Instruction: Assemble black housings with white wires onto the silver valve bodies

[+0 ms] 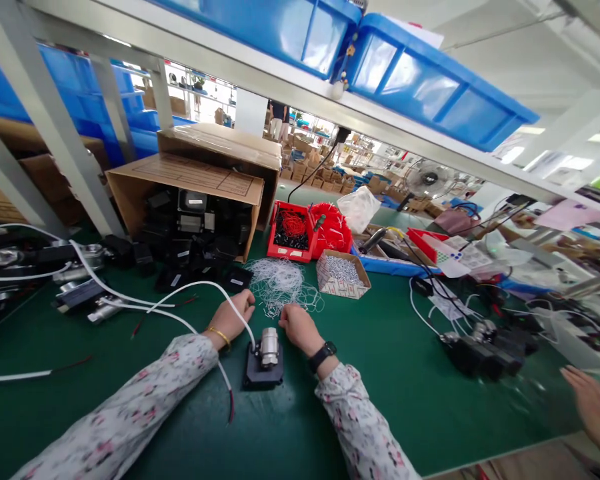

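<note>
A small black plate with a silver metal cylinder on it (265,357) lies on the green table mat (380,373), between my two hands. My left hand (233,313) is closed around a white cable (180,293) that runs to the left and ends in red wires near me. My right hand (296,325) rests just right of the cylinder, fingers curled at the edge of a heap of thin white ties (283,283); whether it pinches one is not clear.
An open cardboard box of black parts (195,213) stands behind the hands. Red bins (293,232), a small carton of metal pieces (343,273) and more black assemblies (485,347) sit to the right. Another person's hand (597,407) shows at the lower right.
</note>
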{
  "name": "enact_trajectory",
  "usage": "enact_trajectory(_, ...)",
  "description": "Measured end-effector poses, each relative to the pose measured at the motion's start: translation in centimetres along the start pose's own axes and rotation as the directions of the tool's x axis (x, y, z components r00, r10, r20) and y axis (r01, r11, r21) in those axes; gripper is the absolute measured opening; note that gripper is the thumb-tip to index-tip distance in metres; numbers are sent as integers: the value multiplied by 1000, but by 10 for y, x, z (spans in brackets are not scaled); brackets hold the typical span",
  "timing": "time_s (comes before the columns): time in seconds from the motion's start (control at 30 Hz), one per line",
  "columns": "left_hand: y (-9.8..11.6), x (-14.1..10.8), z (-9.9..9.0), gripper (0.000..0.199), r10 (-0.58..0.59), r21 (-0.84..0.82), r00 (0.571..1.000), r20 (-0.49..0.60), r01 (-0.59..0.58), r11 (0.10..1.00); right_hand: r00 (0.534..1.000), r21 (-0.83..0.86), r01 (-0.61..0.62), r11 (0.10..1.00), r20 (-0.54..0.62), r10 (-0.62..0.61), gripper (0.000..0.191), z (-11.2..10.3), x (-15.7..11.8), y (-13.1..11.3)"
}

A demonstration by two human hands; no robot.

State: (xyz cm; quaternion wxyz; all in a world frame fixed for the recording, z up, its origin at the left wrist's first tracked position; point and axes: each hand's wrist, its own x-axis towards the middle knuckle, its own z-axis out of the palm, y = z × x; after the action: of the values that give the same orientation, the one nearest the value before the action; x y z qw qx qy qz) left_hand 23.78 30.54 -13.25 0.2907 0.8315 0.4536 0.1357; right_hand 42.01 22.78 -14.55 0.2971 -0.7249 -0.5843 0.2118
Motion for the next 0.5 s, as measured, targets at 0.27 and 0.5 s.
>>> enact_trajectory(0.27,7,35,31,14,-25,-20,998,-50,24,1000,998,410,-51,911,54,32,11,-21,-42,-7)
enact_trajectory(0.5,-11,-10,11,12,-87,-409,996,-22,70,910,990,640,-143,755,83,117,17,-11,-62,-2)
